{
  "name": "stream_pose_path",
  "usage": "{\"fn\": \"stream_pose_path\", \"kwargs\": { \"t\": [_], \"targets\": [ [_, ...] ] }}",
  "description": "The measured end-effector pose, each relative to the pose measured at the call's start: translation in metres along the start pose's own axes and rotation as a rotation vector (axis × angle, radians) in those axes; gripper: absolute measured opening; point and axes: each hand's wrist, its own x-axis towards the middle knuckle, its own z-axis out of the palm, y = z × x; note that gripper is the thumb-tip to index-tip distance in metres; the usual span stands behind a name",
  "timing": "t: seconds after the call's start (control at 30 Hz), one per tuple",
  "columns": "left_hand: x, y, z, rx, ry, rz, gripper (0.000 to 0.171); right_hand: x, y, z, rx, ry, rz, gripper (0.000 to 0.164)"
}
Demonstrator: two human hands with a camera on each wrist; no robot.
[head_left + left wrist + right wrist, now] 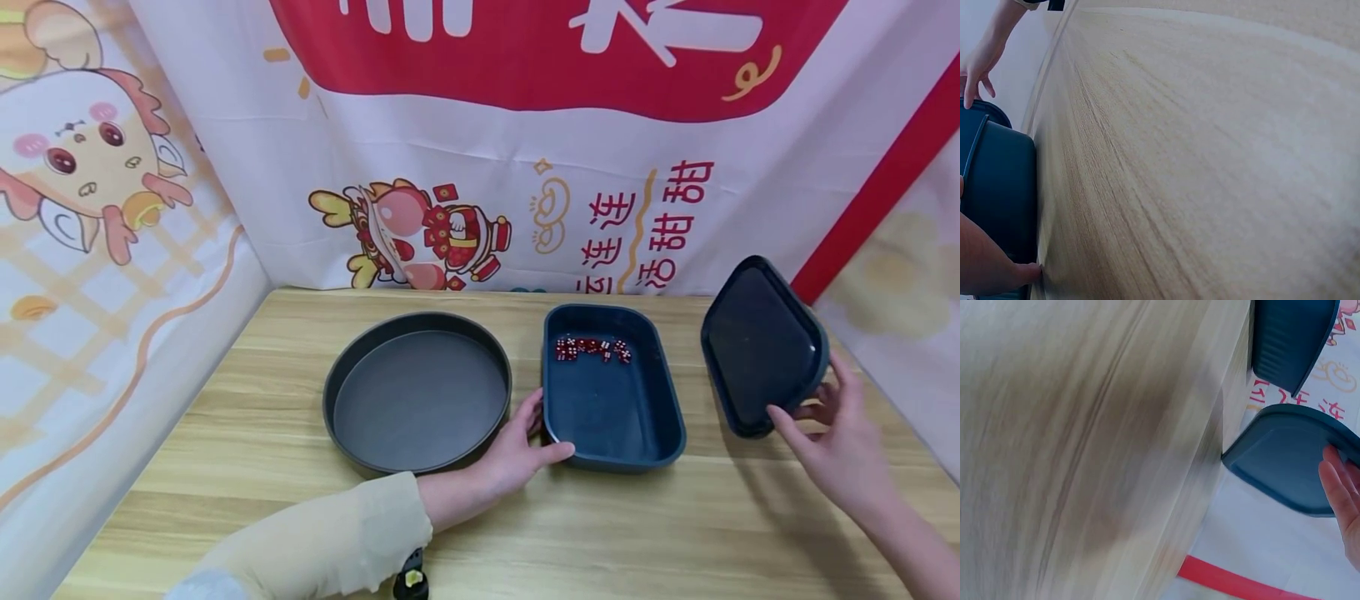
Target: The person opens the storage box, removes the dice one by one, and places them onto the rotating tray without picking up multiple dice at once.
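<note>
A dark blue rectangular container (603,421) stands on the table, with several red dice (592,348) lying toward its far end. My left hand (517,454) grips its near left corner, thumb at the rim and fingers along the outer side. In the left wrist view the container's outer wall (1007,181) shows next to that hand (988,262). Off to the right, my right hand (843,433) holds a matching dark blue lid (761,342) by its edge, tilted up. The right wrist view shows the lid (1288,462) with the fingers (1338,487) against its face.
A round dark grey pan (420,400) sits on the wooden table (225,433) left of the container, close beside my left hand. Printed cloth (450,142) hangs behind the table and along both sides. A small black object (411,579) shows beneath the left sleeve.
</note>
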Motion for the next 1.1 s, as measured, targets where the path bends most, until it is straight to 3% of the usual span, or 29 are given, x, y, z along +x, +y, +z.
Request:
{"fn": "stream_pose_path", "kwargs": {
  "t": [0.17,0.5,0.87,1.1],
  "targets": [
    [0.000,0.000,0.001,0.000,0.000,-0.002,0.078,0.001,0.004,-0.008,-0.071,0.032,0.000,0.099],
    [-0.001,0.000,0.000,0.005,0.003,-0.016,0.078,-0.002,0.012,-0.019,-0.185,0.089,0.059,0.089],
    [0.000,0.001,0.001,-0.018,-0.001,0.003,0.078,-0.002,0.028,-0.033,-0.306,0.028,0.035,0.073],
    [0.000,0.003,0.001,0.014,-0.005,0.029,0.082,-0.007,0.060,-0.042,-0.450,-0.068,0.140,0.067]
  ]
}}
